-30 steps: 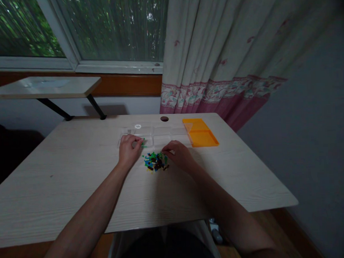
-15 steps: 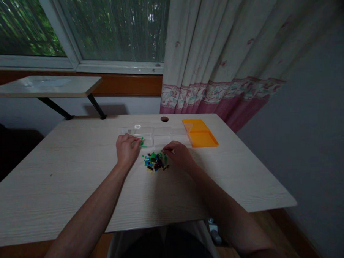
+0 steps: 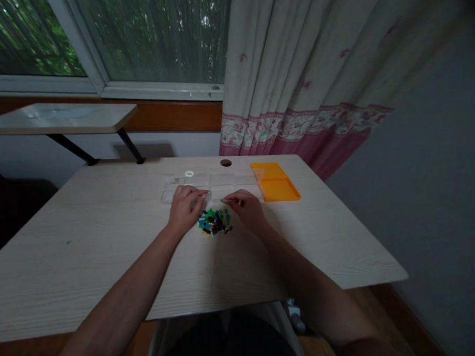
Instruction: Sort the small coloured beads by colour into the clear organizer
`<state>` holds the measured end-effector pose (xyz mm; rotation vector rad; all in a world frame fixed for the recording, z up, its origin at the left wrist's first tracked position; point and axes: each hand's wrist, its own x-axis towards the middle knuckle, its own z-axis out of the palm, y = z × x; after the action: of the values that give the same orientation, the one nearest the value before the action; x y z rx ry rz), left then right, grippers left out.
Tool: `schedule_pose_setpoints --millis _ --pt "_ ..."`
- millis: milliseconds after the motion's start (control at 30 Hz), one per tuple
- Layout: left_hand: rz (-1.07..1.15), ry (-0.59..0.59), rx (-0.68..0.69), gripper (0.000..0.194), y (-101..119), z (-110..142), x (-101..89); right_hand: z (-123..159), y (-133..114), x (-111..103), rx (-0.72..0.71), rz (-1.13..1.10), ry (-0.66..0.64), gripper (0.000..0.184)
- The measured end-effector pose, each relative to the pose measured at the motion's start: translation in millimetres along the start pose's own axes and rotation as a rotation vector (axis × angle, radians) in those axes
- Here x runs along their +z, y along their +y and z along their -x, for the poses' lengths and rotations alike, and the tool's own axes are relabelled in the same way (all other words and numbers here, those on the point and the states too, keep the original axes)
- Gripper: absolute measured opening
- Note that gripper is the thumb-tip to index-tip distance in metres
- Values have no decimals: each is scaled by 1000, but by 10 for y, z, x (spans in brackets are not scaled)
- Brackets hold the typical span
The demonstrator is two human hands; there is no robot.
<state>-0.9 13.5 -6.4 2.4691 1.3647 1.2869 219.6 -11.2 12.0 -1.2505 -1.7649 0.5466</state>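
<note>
A small pile of toy building bricks, in green, blue, brown and yellow, lies on the table between my forearms. Behind it stands a clear plastic compartment box. My left hand is over the front of the box, thumb and forefinger close together; anything between them is too small to make out. A bit of green shows by its fingers. My right hand is just behind the pile's right side, pinching a small green brick at the box's front edge.
An orange plastic tray lies at the right end of the box. Behind the box is a round hole in the table. A raised shelf on black legs stands at the back left. A curtain hangs behind.
My left hand has moved right, toward the box's middle, from beside green pieces. My right hand has shifted slightly, and a green brick now shows at its fingertips.
</note>
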Motion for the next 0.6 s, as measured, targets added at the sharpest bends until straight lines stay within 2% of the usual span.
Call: schedule_pose_setpoints --millis 100,233,367,600 --pt "76 -86 92 30 138 18 37 7 -3 26 42 -86 1 15" --pt "112 -155 118 32 222 34 65 12 16 72 160 -239 -33 18" --pt "109 -172 145 30 240 29 58 16 -3 94 230 -308 -34 22" --pt "123 -171 121 28 271 12 64 21 -36 132 225 -269 2 19"
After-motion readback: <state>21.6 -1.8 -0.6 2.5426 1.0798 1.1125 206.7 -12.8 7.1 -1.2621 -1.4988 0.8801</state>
